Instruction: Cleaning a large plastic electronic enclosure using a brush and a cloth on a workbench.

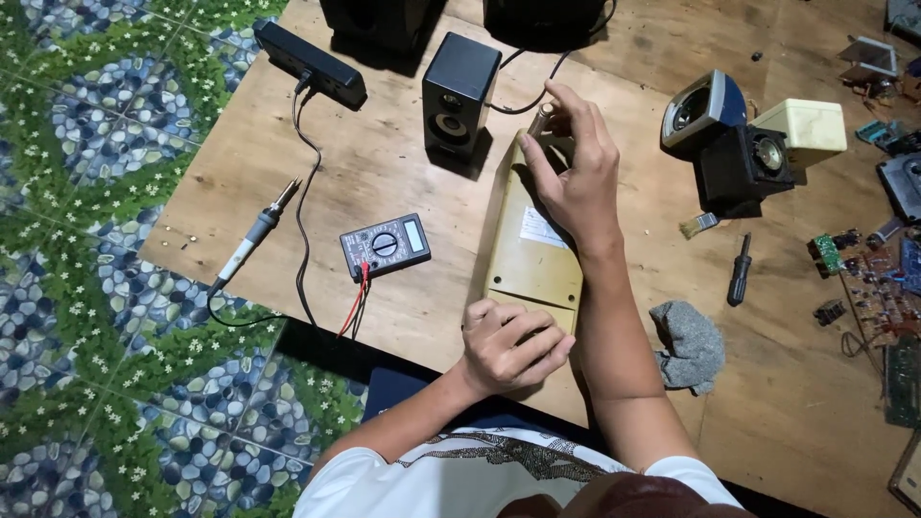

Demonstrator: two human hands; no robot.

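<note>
The right hand reaches forward with the forearm stretched out, its thumb and fingers pinched on a small metal cylinder at the far end of a long yellowish casing. The left hand, fingers curled and pressed down, holds the near end of that casing against a plywood board, which lies on a floor of pebble-and-leaf patterned tiles.

Just left of the casing sits a multimeter with red and black leads; further left lies a soldering iron. Beyond the casing's far end stands a small black speaker. To its right lie a grey cloth and a black screwdriver, with dismantled speaker parts and circuit boards farther right.
</note>
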